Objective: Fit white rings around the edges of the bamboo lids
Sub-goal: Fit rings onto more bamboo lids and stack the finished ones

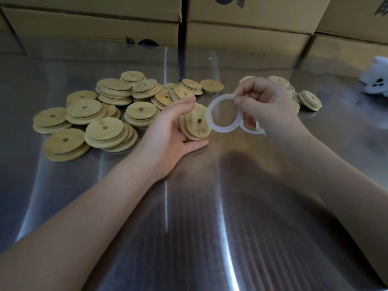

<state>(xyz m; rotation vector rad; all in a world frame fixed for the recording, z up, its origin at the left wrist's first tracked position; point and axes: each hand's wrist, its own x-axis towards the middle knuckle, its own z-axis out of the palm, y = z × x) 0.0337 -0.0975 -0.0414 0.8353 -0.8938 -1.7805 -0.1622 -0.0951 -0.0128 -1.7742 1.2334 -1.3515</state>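
Head view: left hand (168,131) grips a bamboo lid (196,122), face tilted toward the right hand (266,108), which pinches a white ring (222,129) beside its edge, presumably for fitting.

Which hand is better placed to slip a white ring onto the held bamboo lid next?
Right. The right hand pinches a white ring just beside the bamboo lid, while the left hand is occupied gripping that lid.
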